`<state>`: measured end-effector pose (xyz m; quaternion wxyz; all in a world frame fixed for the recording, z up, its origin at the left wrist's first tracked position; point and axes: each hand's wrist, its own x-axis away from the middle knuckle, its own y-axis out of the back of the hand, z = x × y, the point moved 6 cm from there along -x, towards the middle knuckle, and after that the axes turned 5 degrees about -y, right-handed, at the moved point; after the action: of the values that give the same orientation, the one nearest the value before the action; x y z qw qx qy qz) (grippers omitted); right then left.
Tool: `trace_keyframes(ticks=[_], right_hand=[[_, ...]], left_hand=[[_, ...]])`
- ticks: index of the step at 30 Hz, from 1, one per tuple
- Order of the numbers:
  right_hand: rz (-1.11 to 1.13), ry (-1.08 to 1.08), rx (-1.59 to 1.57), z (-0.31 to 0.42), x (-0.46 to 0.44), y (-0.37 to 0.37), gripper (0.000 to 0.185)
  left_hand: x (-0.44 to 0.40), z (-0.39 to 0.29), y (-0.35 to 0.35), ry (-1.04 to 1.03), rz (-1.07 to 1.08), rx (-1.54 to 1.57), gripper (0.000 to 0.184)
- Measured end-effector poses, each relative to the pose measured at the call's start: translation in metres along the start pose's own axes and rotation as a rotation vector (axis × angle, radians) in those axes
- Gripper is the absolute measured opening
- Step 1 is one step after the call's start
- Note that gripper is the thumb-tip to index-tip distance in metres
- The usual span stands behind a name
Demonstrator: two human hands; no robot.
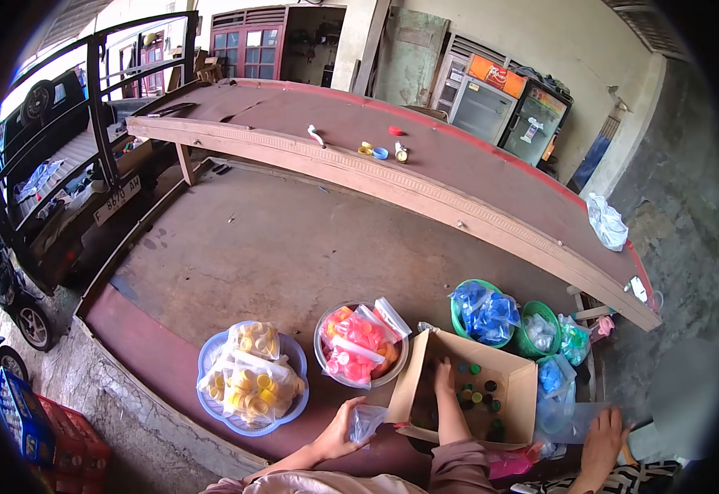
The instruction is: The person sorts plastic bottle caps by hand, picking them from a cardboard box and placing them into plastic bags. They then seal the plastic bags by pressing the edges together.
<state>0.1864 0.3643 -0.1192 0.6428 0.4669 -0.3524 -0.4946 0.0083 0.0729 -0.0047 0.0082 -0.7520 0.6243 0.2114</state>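
A small clear plastic bag [366, 422] is gripped in my left hand [341, 430], just outside the near left side of the cardboard box [520, 387]. My right hand [444, 377] reaches into this box near its left wall; its fingers are small and in shadow, so their closure is unclear. Dark, green and yellow bottle caps [476, 397] lie loose on the box floor, to the right of that hand. Left of the box stands a metal bowl [323, 346] heaped with bags of pink and orange caps [351, 350]. Farther left, a blue plastic basket [298, 362] holds bags of yellow and whitish caps [252, 391].
Green baskets [532, 317] with bagged blue and clear pieces stand behind the box. At right, a co-worker's hand [602, 440] is at a clear bag [578, 421]. A raised wooden shelf [335, 158] crosses the table, carrying a few small items. Crates [63, 436] sit lower left.
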Motion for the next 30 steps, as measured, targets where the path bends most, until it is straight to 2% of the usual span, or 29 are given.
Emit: trace_keyframes(ticks=[3, 6, 8, 10, 12, 16, 17, 20, 24, 28, 30], right_hand=[[-0.086, 0.093, -0.013, 0.005, 0.002, 0.012, 0.019], [-0.410, 0.179, -0.251, 0.019, 0.010, 0.045, 0.025], [-0.238, -0.059, -0.796, 0.026, 0.020, 0.067, 0.026], [-0.286, 0.057, -1.072, 0.059, 0.053, 0.101, 0.024], [-0.182, 0.175, -1.214, 0.101, 0.097, 0.122, 0.022], [-0.069, 0.527, -0.852, 0.176, 0.178, 0.156, 0.026], [0.004, 0.553, -0.929, 0.183, 0.188, 0.150, 0.024], [0.033, 0.802, -0.455, 0.202, 0.210, 0.150, 0.026], [0.000, 0.693, -0.604, 0.184, 0.202, 0.150, 0.027], [-0.019, 0.712, -0.610, 0.181, 0.203, 0.162, 0.028], [0.042, 0.783, -0.515, 0.189, 0.211, 0.163, 0.033]], left_hand=[[0.000, -0.001, 0.000, -0.002, -0.003, 0.007, 0.077], [0.002, 0.001, 0.001, 0.004, -0.009, 0.033, 0.078], [0.003, 0.001, 0.001, 0.005, -0.014, 0.049, 0.078], [0.003, -0.001, 0.001, 0.002, -0.020, 0.053, 0.078], [0.002, -0.003, 0.000, 0.007, -0.015, 0.057, 0.078], [0.003, -0.005, -0.002, -0.028, -0.036, 0.028, 0.077], [0.004, -0.008, -0.002, -0.042, -0.034, 0.039, 0.077], [0.005, -0.014, -0.001, -0.068, -0.031, 0.066, 0.077], [0.008, -0.008, -0.004, -0.031, -0.018, 0.082, 0.080], [0.007, -0.006, -0.004, -0.070, -0.017, 0.092, 0.080], [0.006, -0.010, -0.003, -0.083, -0.017, 0.128, 0.080]])
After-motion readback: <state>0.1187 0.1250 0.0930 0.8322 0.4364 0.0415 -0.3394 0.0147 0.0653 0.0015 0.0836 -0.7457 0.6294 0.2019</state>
